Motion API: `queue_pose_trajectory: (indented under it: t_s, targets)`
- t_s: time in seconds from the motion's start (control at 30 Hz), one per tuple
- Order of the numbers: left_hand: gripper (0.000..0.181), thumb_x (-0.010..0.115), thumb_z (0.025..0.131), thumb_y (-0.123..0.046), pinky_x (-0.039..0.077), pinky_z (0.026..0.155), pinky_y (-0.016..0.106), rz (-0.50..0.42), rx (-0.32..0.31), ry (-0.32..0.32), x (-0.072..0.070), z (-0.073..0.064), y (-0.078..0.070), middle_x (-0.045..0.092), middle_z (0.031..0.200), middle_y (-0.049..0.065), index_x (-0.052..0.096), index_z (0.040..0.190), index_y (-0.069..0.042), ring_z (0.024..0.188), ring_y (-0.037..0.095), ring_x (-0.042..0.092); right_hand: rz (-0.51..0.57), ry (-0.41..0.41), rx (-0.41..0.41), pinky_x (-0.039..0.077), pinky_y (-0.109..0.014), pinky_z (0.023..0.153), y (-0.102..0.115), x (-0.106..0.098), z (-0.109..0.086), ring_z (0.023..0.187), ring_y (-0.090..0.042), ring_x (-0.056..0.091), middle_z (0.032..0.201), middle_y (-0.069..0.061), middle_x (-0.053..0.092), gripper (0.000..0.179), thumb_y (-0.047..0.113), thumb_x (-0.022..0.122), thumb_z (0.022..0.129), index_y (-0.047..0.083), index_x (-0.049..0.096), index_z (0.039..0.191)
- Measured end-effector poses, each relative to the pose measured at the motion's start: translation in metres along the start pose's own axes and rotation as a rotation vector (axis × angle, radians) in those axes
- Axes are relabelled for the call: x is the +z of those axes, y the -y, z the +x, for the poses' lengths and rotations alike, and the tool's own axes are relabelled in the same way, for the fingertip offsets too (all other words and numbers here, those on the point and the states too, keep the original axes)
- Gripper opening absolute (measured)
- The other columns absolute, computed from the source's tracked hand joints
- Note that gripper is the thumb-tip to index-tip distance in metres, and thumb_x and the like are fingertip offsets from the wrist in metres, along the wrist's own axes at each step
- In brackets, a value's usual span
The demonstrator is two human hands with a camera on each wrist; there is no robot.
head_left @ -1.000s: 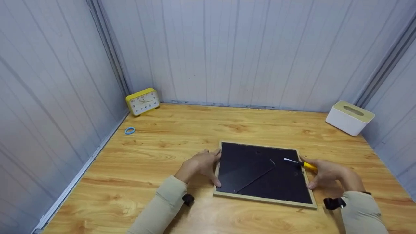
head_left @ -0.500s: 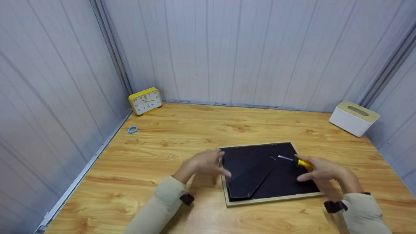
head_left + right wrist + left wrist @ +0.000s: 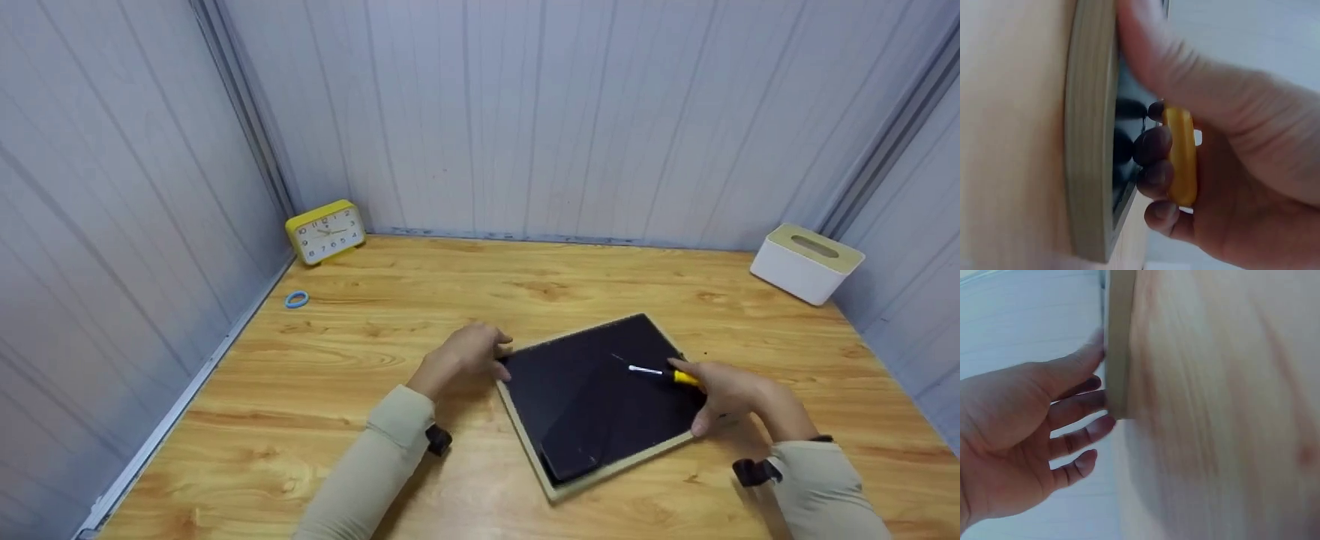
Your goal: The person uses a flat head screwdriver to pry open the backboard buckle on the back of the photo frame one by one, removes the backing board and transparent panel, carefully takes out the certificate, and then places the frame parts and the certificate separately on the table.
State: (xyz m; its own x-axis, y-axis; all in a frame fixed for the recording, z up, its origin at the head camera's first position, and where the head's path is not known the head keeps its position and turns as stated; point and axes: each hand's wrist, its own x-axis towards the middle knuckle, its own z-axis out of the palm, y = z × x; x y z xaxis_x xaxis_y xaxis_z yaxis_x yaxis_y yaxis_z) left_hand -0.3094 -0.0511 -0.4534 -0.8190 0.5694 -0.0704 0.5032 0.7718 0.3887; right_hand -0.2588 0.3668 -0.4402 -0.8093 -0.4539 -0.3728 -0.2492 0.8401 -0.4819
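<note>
Rectangular pale-wood picture frame [image 3: 600,401], black back up, on wood-grain worktop [image 3: 420,300], between 2 hands. Left hand [image 3: 469,352]: fingers spread, loosely bent, at frame's left corner. Right hand [image 3: 731,390]: fingers curled round yellow-handled screwdriver [image 3: 660,373], metal shaft out over black back, thumb at frame's edge.

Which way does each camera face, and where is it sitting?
Head: worn on the head, facing forward and down at the picture frame on the table; left hand, right hand and sleeves show.
Left wrist: worn there, facing the picture frame's edge; the left hand shows.
Right wrist: worn there, facing the picture frame and screwdriver; the right hand shows.
Shared: head and right wrist both show the screwdriver.
</note>
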Motion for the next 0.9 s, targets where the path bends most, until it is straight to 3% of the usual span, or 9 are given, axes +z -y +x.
queue_pose_trajectory:
  t_s: [0.07, 0.13, 0.2, 0.3, 0.43, 0.53, 0.6, 0.67, 0.9]
  targets:
    - [0.067, 0.085, 0.082, -0.027, 0.055, 0.072, 0.027, 0.009, 0.004, 0.013, -0.001, -0.007, -0.005, 0.073, 0.081, 0.001, 0.059, 0.141, -0.01, 0.067, 0.011, 0.064, -0.024, -0.034, 0.014, 0.037, -0.062, 0.103, -0.006, -0.006, 0.003, 0.134, -0.053, 0.036, 0.148, -0.037, 0.037, 0.109, 0.019, 0.094, 0.066, -0.002, 0.033, 0.154]
    - [0.08, 0.087, 0.079, -0.027, 0.051, 0.062, 0.024, 0.021, 0.016, 0.05, -0.001, -0.012, -0.012, 0.065, 0.061, 0.0, 0.05, 0.148, -0.012, 0.049, 0.008, 0.052, -0.037, -0.069, 0.039, 0.035, -0.065, 0.103, -0.013, -0.013, 0.005, 0.133, -0.053, 0.038, 0.147, -0.035, 0.04, 0.103, 0.017, 0.093, 0.068, 0.002, 0.037, 0.153]
    - [0.093, 0.088, 0.078, -0.028, 0.046, 0.06, 0.024, 0.016, 0.031, 0.11, 0.0, -0.014, -0.019, 0.059, 0.055, 0.003, 0.039, 0.155, -0.015, 0.044, 0.01, 0.04, -0.019, -0.093, 0.042, 0.033, -0.067, 0.103, -0.019, -0.018, 0.009, 0.132, -0.054, 0.037, 0.146, -0.035, 0.04, 0.097, 0.015, 0.091, 0.071, 0.001, 0.04, 0.152]
    - [0.115, 0.09, 0.074, -0.028, 0.05, 0.083, 0.026, -0.036, 0.036, 0.198, 0.005, -0.016, -0.03, 0.071, 0.108, 0.007, 0.017, 0.162, -0.014, 0.082, 0.009, 0.063, -0.004, -0.122, 0.035, 0.036, -0.066, 0.101, -0.026, -0.024, 0.014, 0.123, -0.05, 0.046, 0.141, -0.035, 0.045, 0.089, 0.015, 0.089, 0.074, 0.001, 0.044, 0.15]
    - [0.135, 0.09, 0.069, -0.045, 0.045, 0.1, 0.032, 0.057, -0.011, 0.264, 0.015, -0.017, -0.047, 0.054, 0.142, 0.009, -0.002, 0.162, -0.014, 0.117, 0.016, 0.057, 0.04, -0.15, 0.03, 0.045, -0.058, 0.094, -0.037, -0.026, 0.017, 0.108, -0.039, 0.053, 0.133, -0.033, 0.052, 0.081, 0.013, 0.087, 0.078, 0.003, 0.048, 0.148]
    - [0.14, 0.085, 0.063, -0.065, 0.046, 0.1, 0.037, 0.226, -0.037, 0.282, 0.022, -0.017, -0.06, 0.053, 0.14, 0.014, -0.001, 0.162, -0.016, 0.119, 0.023, 0.056, 0.083, -0.174, 0.028, 0.047, -0.05, 0.088, -0.047, -0.027, 0.017, 0.105, -0.037, 0.052, 0.134, -0.033, 0.052, 0.077, 0.012, 0.086, 0.079, 0.004, 0.049, 0.147]
    - [0.14, 0.081, 0.061, -0.074, 0.038, 0.109, 0.042, 0.285, -0.032, 0.298, 0.026, -0.018, -0.066, 0.033, 0.156, 0.018, 0.003, 0.163, -0.017, 0.141, 0.03, 0.037, 0.096, -0.184, 0.027, 0.046, -0.05, 0.089, -0.052, -0.028, 0.019, 0.109, -0.039, 0.05, 0.137, -0.034, 0.05, 0.077, 0.015, 0.085, 0.081, 0.004, 0.048, 0.148]
    - [0.139, 0.077, 0.06, -0.079, 0.032, 0.114, 0.045, 0.311, -0.022, 0.313, 0.028, -0.019, -0.07, 0.02, 0.163, 0.017, 0.007, 0.163, -0.019, 0.148, 0.033, 0.022, 0.109, -0.19, 0.019, 0.045, -0.049, 0.09, -0.057, -0.03, 0.02, 0.111, -0.039, 0.049, 0.139, -0.035, 0.048, 0.078, 0.016, 0.084, 0.082, 0.002, 0.046, 0.148]
    - [0.134, 0.068, 0.06, -0.087, 0.043, 0.105, 0.037, 0.359, 0.015, 0.291, 0.037, -0.024, -0.08, 0.038, 0.151, 0.013, 0.013, 0.163, -0.021, 0.136, 0.025, 0.041, 0.147, -0.141, -0.005, 0.036, -0.063, 0.102, -0.062, -0.039, 0.028, 0.128, -0.052, 0.037, 0.146, -0.04, 0.035, 0.073, 0.014, 0.073, 0.093, -0.003, 0.034, 0.152]
